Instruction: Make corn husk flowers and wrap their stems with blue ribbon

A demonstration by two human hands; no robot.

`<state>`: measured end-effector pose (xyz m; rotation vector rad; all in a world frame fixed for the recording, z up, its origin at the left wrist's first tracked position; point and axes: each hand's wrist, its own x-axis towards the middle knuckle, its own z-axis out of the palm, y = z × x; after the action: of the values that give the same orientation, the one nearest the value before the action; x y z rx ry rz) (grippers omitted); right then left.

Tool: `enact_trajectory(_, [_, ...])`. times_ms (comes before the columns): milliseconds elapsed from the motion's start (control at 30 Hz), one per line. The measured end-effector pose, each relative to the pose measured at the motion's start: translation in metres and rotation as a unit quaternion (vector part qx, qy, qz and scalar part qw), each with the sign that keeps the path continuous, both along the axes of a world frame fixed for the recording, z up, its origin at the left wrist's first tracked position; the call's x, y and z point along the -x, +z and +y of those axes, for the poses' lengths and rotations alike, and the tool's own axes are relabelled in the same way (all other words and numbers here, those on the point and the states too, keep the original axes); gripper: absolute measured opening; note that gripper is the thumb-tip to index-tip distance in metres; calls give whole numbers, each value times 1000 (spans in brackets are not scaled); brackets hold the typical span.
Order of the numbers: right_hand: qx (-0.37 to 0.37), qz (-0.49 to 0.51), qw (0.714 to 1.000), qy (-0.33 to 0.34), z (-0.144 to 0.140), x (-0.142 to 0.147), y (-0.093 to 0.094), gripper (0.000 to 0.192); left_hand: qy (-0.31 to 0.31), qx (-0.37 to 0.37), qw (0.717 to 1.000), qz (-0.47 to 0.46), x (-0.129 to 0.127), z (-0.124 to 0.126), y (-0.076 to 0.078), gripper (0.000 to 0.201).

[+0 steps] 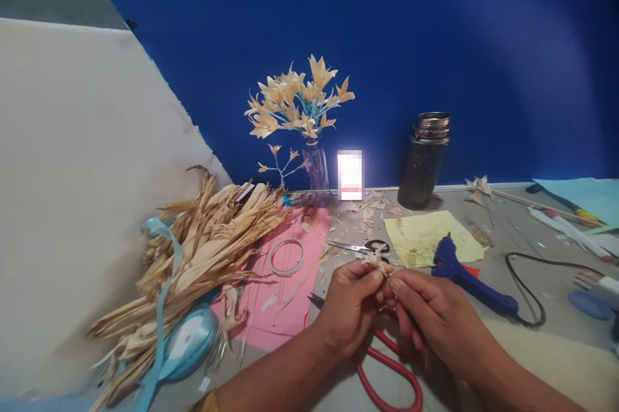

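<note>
Near the middle of the table, my left hand (349, 302) pinches the base of a small pale corn husk flower (376, 262) between thumb and fingers. My right hand (432, 305) meets it there, its thumb and fingertips closed on the lower end of the same flower. What lies between the fingertips is mostly hidden. Under both hands lie large scissors with red handles (416, 392), their dark blade tip showing left of my left hand. Just beyond the flower rest small scissors (355, 246) with black handles.
A bottle (316, 173) holds husk flowers (290, 99). Dried husks (203, 257) and a blue ribbon roll (191, 341) lie left, beside pink paper (300, 296) with a ring of tape (271, 257). Rightward are a flask (423, 170), yellow paper (435, 231) and a corded blue glue gun (476, 286).
</note>
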<state>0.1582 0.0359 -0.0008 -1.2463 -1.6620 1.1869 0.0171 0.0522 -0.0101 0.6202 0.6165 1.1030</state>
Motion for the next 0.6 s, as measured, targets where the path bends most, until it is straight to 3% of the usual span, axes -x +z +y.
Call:
enact_trajectory(133, [-25,-15,1000,-4,1,-2,0,47,-11,-5,1000,-3,4,1,3,35])
enact_trajectory(367, [-102,-64,993,14,-1,-2,-4,51,31,5,998,62,1,1,-6,34])
enact_trajectory(600, [54,39,997,23,-3,1,0,54,73,-56,985,147,2,-4,-13,29])
